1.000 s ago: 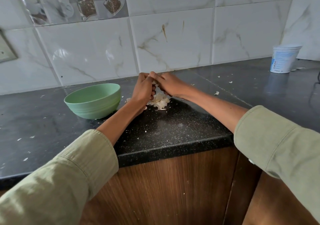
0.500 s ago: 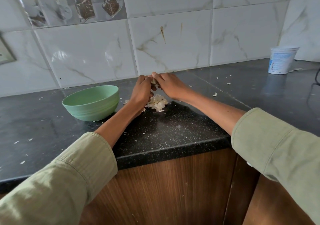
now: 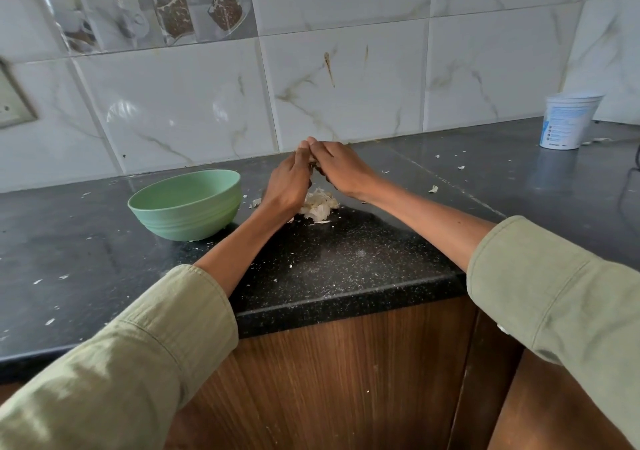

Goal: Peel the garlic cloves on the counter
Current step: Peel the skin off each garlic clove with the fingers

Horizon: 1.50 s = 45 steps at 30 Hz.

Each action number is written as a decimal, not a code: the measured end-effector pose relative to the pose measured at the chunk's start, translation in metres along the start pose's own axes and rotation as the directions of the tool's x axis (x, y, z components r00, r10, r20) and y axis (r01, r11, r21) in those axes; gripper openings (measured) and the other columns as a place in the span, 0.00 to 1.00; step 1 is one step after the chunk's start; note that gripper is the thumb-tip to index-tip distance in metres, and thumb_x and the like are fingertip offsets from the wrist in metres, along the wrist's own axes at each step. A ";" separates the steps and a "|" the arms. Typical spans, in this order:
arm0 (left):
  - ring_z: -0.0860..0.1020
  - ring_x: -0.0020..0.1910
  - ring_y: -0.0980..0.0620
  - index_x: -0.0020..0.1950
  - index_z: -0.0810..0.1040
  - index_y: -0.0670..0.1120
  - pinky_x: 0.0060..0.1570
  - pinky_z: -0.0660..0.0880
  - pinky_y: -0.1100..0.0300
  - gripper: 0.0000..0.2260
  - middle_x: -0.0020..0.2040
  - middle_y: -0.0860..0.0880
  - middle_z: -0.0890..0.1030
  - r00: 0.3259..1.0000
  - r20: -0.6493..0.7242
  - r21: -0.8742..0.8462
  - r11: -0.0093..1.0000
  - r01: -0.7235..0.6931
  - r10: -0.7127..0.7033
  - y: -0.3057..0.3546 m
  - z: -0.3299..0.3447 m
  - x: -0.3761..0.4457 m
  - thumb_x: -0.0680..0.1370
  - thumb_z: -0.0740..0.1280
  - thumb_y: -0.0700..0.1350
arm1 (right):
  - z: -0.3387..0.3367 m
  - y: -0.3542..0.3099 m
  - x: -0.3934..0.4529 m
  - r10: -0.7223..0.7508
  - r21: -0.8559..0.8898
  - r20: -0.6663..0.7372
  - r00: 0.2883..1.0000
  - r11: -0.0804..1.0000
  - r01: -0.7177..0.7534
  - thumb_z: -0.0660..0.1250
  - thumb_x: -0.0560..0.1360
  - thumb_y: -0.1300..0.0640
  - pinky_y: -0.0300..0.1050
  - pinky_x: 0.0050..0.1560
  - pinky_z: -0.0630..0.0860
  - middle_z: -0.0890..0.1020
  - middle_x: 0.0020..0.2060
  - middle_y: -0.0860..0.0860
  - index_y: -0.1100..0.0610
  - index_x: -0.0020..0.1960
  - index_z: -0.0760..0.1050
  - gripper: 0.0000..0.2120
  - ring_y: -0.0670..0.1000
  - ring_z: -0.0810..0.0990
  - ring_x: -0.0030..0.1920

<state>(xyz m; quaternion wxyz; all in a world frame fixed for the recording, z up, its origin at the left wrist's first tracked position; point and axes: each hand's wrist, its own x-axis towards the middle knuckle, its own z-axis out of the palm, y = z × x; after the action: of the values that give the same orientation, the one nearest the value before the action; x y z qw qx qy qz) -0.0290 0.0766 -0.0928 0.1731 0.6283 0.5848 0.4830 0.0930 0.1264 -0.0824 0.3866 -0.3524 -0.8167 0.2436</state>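
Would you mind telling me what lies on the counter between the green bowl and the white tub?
In the head view, both hands above a heap of garlic skins, then dark counter with scattered flecks.

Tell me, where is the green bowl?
The green bowl sits on the black counter, left of the left hand and the garlic pile.

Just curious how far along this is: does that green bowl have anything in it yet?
Cannot tell. The green bowl stands upright; the inner wall in view is bare, but its near rim hides the bottom.
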 end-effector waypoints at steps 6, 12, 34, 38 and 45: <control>0.67 0.31 0.54 0.61 0.80 0.37 0.36 0.67 0.52 0.32 0.32 0.48 0.71 0.995 -0.102 -0.111 0.994 -0.025 0.013 0.003 -0.005 0.002 0.88 0.49 0.62 | -0.003 -0.005 -0.002 0.039 0.135 0.097 0.995 0.989 -0.052 0.44 0.89 0.45 0.33 0.38 0.62 0.69 0.20 0.33 0.43 0.42 0.67 0.20 0.31 0.69 0.24; 0.71 0.32 0.57 0.48 0.77 0.48 0.40 0.70 0.56 0.28 0.31 0.45 0.72 0.991 -0.119 0.049 0.997 -0.060 0.065 -0.003 0.000 0.005 0.89 0.42 0.59 | -0.003 -0.010 -0.009 0.022 0.119 0.116 0.993 0.992 -0.036 0.45 0.89 0.46 0.31 0.37 0.65 0.69 0.18 0.32 0.53 0.69 0.76 0.24 0.30 0.70 0.24; 0.72 0.36 0.54 0.66 0.77 0.44 0.36 0.69 0.58 0.24 0.41 0.49 0.76 0.997 -0.078 -0.129 0.992 0.005 -0.015 -0.010 -0.002 0.009 0.89 0.47 0.56 | 0.007 -0.006 -0.002 -0.065 -0.030 0.046 0.997 0.997 0.066 0.47 0.87 0.39 0.44 0.65 0.77 0.87 0.40 0.39 0.58 0.76 0.72 0.31 0.41 0.84 0.49; 0.68 0.28 0.59 0.65 0.77 0.44 0.29 0.66 0.63 0.21 0.35 0.53 0.71 0.998 -0.052 -0.194 0.981 0.014 -0.025 -0.008 -0.003 0.008 0.89 0.50 0.56 | 0.003 -0.009 -0.001 -0.063 0.046 0.054 0.997 0.997 0.061 0.46 0.88 0.42 0.35 0.54 0.78 0.87 0.46 0.56 0.59 0.75 0.73 0.29 0.44 0.86 0.49; 0.66 0.30 0.56 0.54 0.78 0.38 0.31 0.63 0.60 0.16 0.34 0.51 0.71 0.985 -0.171 -0.213 0.977 -0.015 -0.023 -0.012 -0.008 0.012 0.88 0.56 0.47 | 0.006 -0.004 0.004 -0.007 0.025 0.080 0.997 1.000 0.005 0.49 0.88 0.42 0.36 0.35 0.68 0.72 0.28 0.50 0.67 0.66 0.77 0.31 0.44 0.71 0.27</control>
<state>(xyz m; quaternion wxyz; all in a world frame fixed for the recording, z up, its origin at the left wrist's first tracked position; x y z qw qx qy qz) -0.0442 0.0880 -0.0940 0.1893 0.5607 0.5435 0.5953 0.0851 0.1267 -0.0810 0.3586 -0.3353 -0.8295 0.2664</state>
